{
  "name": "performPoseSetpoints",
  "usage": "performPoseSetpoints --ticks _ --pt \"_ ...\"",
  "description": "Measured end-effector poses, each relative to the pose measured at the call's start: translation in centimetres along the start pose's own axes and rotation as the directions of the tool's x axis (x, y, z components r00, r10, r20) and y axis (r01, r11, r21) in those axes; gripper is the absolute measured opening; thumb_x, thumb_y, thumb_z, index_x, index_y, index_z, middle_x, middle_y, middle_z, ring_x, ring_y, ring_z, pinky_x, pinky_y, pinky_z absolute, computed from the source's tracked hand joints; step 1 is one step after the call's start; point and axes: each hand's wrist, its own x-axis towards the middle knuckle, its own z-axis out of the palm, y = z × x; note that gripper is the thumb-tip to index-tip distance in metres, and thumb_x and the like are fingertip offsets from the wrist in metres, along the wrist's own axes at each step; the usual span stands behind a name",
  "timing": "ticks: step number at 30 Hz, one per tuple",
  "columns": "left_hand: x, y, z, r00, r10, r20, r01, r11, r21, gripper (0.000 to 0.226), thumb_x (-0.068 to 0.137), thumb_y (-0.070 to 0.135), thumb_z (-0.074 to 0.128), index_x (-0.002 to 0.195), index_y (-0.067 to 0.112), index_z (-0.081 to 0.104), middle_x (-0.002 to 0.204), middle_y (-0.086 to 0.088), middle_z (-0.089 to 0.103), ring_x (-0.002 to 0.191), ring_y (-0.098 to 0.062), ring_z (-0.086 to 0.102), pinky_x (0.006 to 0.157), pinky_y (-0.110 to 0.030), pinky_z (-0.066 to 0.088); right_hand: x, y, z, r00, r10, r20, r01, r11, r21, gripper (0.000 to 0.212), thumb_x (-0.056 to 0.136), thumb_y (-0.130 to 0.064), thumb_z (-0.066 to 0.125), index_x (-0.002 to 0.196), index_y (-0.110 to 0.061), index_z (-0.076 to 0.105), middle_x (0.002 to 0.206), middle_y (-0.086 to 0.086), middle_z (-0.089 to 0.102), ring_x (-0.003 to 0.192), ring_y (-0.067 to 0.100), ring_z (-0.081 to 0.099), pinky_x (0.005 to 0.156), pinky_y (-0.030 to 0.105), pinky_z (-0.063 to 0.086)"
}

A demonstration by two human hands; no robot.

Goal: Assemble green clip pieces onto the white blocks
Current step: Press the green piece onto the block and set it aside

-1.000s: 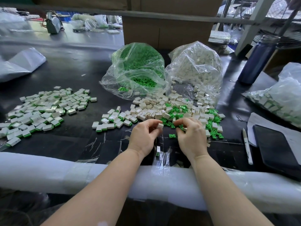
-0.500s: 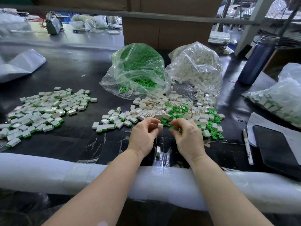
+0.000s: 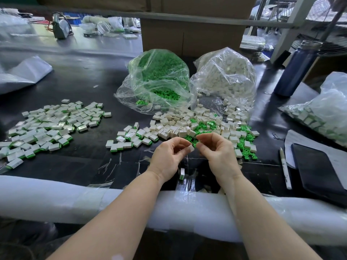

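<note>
Left hand [image 3: 167, 158] pinching white block [image 3: 191, 148], right hand [image 3: 218, 153] fingers curled, contents unclear

Soft daylight is coming from the far side of the desk [image 3: 78, 85], and its black top is shining pale grey there. The near part is staying darker. Glare is sitting on the two clear bags [image 3: 223, 76] at the desk's middle and on the strips of tape near the front edge. Shadows under the forearms are weak and soft. The wide lens is bending the white padded rail [image 3: 56, 197] along the front edge into a curve. The far background is looking slightly soft; the scene's middle is sharp.
</note>
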Motion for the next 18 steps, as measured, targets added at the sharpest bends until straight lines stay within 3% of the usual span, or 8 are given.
performPoseSetpoints --ticks 3,8,12,15,18 --pt "-0.04 0.08 -0.03 1.000 -0.004 0.017 0.004 1.000 0.016 0.007 0.085 0.022 0.066 0.084 0.028 0.064 0.086 -0.003 0.067 0.085 -0.017 0.062 0.087 -0.031 0.050 -0.04 -0.01 0.04 1.000 0.001 0.011 -0.001 1.000 0.017 0.018 0.082 0.001 0.066 0.082 -0.016 0.068 0.074 -0.001 0.068 0.066 0.004 0.063 0.064 0.018 0.052" --pt "-0.05 0.12 -0.04 1.000 -0.012 0.026 0.012 1.000 0.017 0.009 0.085 0.020 0.065 0.084 0.029 0.064 0.086 -0.003 0.067 0.085 -0.017 0.062 0.087 -0.031 0.051 -0.01 0.09 0.04 1.000 0.025 -0.018 -0.025 1.000 -0.003 0.019 0.079 0.000 0.069 0.076 -0.018 0.068 0.072 0.002 0.068 0.067 0.013 0.063 0.067 0.028 0.054" --pt "-0.07 0.15 0.00 0.999 -0.022 0.038 0.022 1.000 0.004 0.011 0.085 0.019 0.066 0.084 0.029 0.064 0.086 -0.003 0.068 0.088 -0.020 0.064 0.088 -0.032 0.051 -0.12 -0.04 -0.05 0.999 0.047 0.003 -0.047 0.996 0.074 0.018 0.080 0.003 0.068 0.076 -0.015 0.067 0.066 -0.001 0.069 0.059 0.010 0.065 0.056 0.021 0.052" --pt "-0.05 0.11 -0.07 0.999 -0.021 0.029 0.021 1.000 0.000 0.009 0.086 0.016 0.065 0.086 0.025 0.065 0.086 -0.004 0.068 0.087 -0.020 0.064 0.087 -0.032 0.052 -0.03 0.07 0.03 0.999 0.041 0.006 -0.041 0.999 0.016 0.018 0.079 0.001 0.069 0.074 -0.016 0.067 0.070 0.004 0.068 0.066 0.017 0.065 0.064 0.034 0.057" --pt "-0.06 0.10 -0.12 1.000 -0.020 0.024 0.020 1.000 -0.009 0.006 0.086 0.014 0.065 0.089 0.020 0.067 0.087 -0.004 0.069 0.088 -0.021 0.064 0.087 -0.032 0.052 -0.06 0.08 0.07 0.999 0.029 0.018 -0.029 0.999 -0.029 0.017 0.079 0.000 0.069 0.073 -0.015 0.067 0.070 0.004 0.067 0.067 0.016 0.064 0.065 0.032 0.057"
